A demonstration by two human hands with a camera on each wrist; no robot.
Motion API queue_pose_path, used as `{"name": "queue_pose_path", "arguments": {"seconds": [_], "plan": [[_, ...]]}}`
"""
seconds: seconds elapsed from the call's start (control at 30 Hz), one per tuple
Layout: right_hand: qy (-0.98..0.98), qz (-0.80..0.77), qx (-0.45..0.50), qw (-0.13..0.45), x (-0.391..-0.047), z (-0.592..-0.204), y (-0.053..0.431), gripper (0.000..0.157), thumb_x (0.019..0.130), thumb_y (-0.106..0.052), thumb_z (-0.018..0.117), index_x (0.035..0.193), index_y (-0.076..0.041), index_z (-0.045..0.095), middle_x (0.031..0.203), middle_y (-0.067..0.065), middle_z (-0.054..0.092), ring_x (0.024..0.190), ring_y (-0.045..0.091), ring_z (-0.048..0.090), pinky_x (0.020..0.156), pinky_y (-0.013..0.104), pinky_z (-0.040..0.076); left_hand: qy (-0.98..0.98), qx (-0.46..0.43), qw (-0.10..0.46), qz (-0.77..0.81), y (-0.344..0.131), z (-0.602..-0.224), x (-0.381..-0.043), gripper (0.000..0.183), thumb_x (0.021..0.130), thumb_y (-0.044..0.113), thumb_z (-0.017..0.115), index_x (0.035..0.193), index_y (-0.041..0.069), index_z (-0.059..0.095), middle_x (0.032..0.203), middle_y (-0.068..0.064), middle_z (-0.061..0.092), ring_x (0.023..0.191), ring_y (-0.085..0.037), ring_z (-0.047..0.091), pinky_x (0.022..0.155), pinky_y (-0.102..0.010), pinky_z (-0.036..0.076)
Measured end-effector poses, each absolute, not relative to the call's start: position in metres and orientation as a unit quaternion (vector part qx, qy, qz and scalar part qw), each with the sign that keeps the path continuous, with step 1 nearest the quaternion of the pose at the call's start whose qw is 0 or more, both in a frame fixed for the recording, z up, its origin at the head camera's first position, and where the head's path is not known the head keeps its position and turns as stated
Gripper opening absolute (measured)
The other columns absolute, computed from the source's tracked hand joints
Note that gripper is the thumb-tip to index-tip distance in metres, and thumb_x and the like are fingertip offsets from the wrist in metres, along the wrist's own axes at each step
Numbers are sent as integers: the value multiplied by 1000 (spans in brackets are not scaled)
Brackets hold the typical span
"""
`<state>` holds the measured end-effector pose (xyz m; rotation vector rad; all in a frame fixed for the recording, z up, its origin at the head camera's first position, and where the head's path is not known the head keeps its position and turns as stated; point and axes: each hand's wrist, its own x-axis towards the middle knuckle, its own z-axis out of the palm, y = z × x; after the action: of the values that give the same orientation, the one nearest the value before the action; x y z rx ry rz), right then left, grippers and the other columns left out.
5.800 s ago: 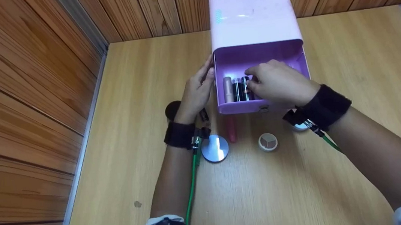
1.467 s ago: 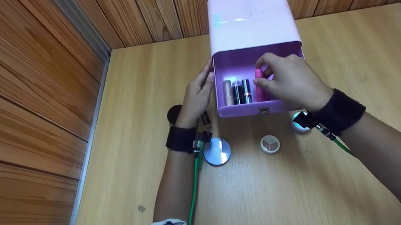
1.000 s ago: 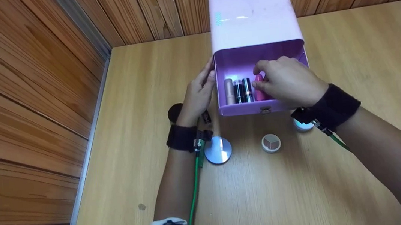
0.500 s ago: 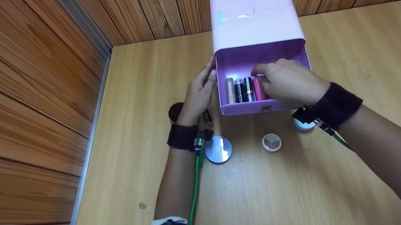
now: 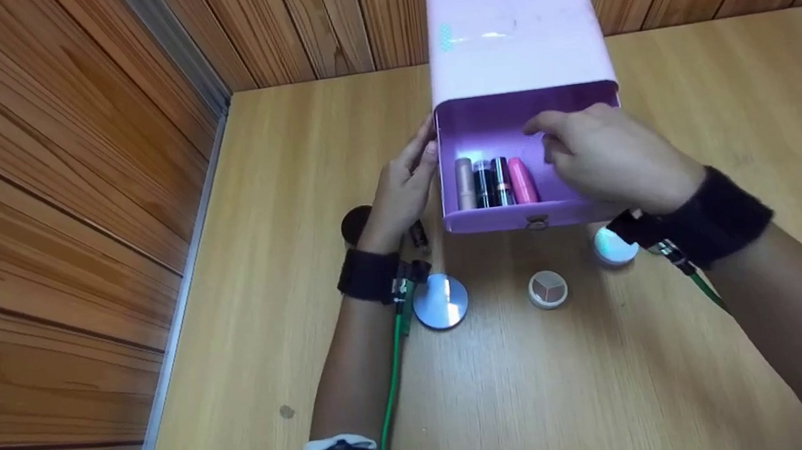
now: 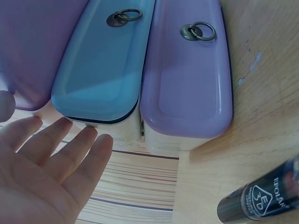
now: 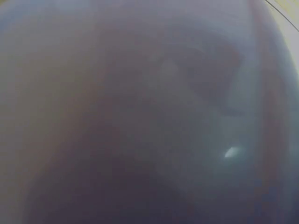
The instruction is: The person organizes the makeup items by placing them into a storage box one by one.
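A pink cabinet [image 5: 516, 38] stands at the back of the table with its purple top drawer [image 5: 484, 221] pulled out. Inside, along the left, a mauve tube [image 5: 465, 184], two black lipstick tubes [image 5: 502, 182] and a pink tube [image 5: 522, 181] stand side by side, the pink one leaning slightly. Over the drawer's right half, my right hand [image 5: 612, 155] holds nothing, index finger extended. My left hand [image 5: 399, 191] rests against the cabinet's left side; in the left wrist view its straight fingers lie near the lower edge of a blue drawer [image 6: 107, 65]. Blur hides everything in the right wrist view.
On the table lie a shiny round compact [image 5: 441, 301], a three-part palette pot [image 5: 548, 290] and a white-blue round jar [image 5: 615, 246]. Near my left wrist are a dark disc [image 5: 356, 224] and a black tube [image 6: 266, 196]. Wooden walls [image 5: 49, 182] bound the left and back.
My right hand has put the pink tube into the drawer beside the black ones, let go and drawn up to the right. My left hand has stayed at the cabinet's side.
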<state>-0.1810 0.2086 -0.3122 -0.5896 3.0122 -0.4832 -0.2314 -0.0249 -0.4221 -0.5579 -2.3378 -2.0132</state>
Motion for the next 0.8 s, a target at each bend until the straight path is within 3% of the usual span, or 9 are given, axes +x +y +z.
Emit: {"name": "queue_pose_path", "arguments": {"seconds": [0.1, 0.27, 0.37, 0.43, 0.53, 0.8], "plan": [[965, -183, -186, 16, -176, -306, 214, 37, 98, -9, 39, 127, -7, 62, 81, 3, 67, 46, 15, 43, 41, 30, 36, -747, -181, -2, -640, -27, -410, -223, 48, 106, 19, 42, 150, 6, 32, 151, -11, 35, 137, -15, 36, 107, -19, 32], [955, -192, -201, 99, -173, -312, 209, 35, 94, -5, 40, 123, -9, 59, 89, 2, 70, 62, 16, 56, 54, 32, 46, -754, -166, 0, -636, -32, -407, -220, 47, 106, 22, 42, 150, 9, 34, 151, -9, 37, 136, -14, 36, 107, -20, 33], [952, -179, -217, 125, -173, -319, 204, 28, 92, -3, 40, 111, -9, 58, 82, 2, 66, 69, 18, 58, 61, 35, 47, -756, -166, 2, -634, -34, -409, -219, 47, 106, 22, 42, 150, 9, 34, 151, -10, 37, 136, -14, 37, 107, -20, 33], [951, -174, -221, 130, -173, -322, 202, 24, 92, -3, 39, 107, -10, 57, 76, 3, 60, 65, 19, 54, 58, 35, 44, -756, -166, 4, -633, -34, -410, -219, 47, 106, 22, 42, 150, 9, 34, 151, -10, 37, 137, -14, 36, 107, -20, 32], [950, -169, -226, 134, -174, -324, 201, 21, 94, -4, 39, 104, -10, 56, 69, 4, 51, 59, 20, 48, 53, 34, 38, -756, -164, 4, -634, -34, -409, -218, 47, 106, 21, 43, 150, 8, 34, 151, -11, 37, 137, -15, 36, 107, -19, 32], [945, -181, -234, 141, -176, -324, 204, 18, 97, -6, 38, 102, -11, 54, 68, 3, 49, 58, 19, 46, 53, 34, 37, -753, -171, 3, -635, -33, -422, -230, 48, 106, 24, 42, 152, 12, 32, 152, -8, 37, 137, -13, 36, 107, -19, 32]]}}
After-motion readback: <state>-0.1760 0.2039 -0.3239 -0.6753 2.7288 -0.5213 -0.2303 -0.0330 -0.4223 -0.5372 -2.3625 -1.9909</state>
